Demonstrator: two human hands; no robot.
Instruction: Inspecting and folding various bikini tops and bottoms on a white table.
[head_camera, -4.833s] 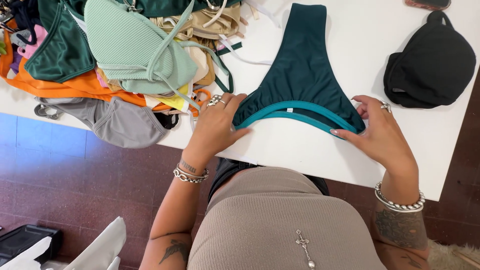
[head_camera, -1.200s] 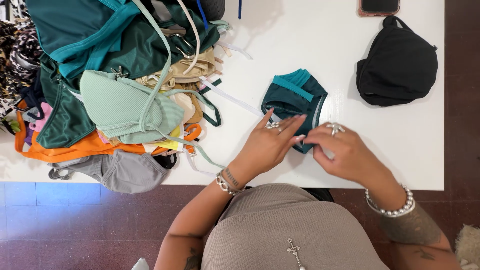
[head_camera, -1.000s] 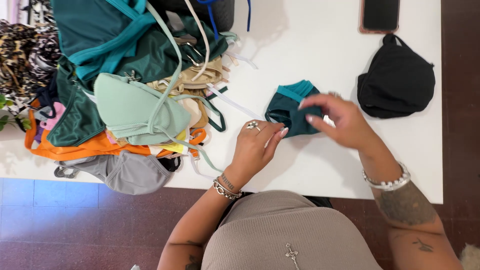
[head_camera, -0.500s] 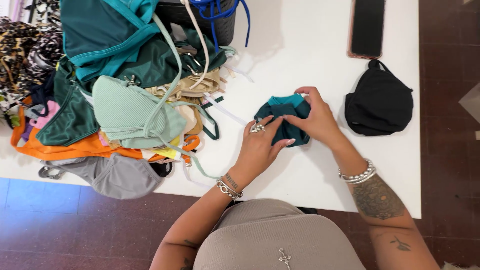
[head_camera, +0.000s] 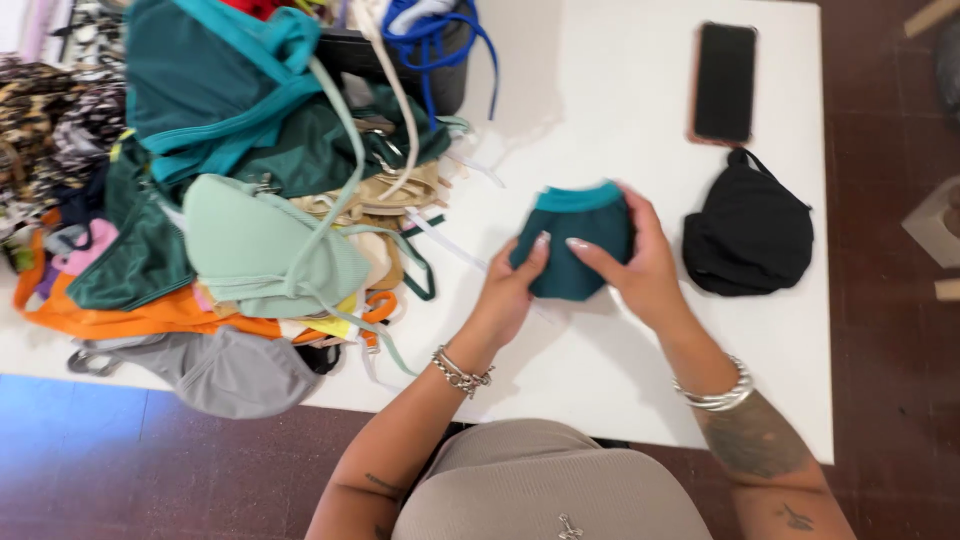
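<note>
A dark green swimwear bottom with a teal band (head_camera: 573, 236) is folded into a small bundle over the middle of the white table (head_camera: 620, 370). My left hand (head_camera: 510, 287) grips its left side, fingers curled under the fabric. My right hand (head_camera: 632, 260) holds its right side, thumb across the front. Both hands lift or press the bundle between them; whether it touches the table I cannot tell.
A heap of swimwear pieces (head_camera: 240, 190) in green, mint, orange, grey and beige covers the table's left half. A folded black garment (head_camera: 748, 235) lies to the right, a dark phone (head_camera: 724, 82) beyond it. Blue cords (head_camera: 440, 30) hang over a dark container at the back.
The garment went from spread flat with both hands at its waistband to a compact folded bundle. Over the last second both hands closed around it and turned its smooth side toward me.
</note>
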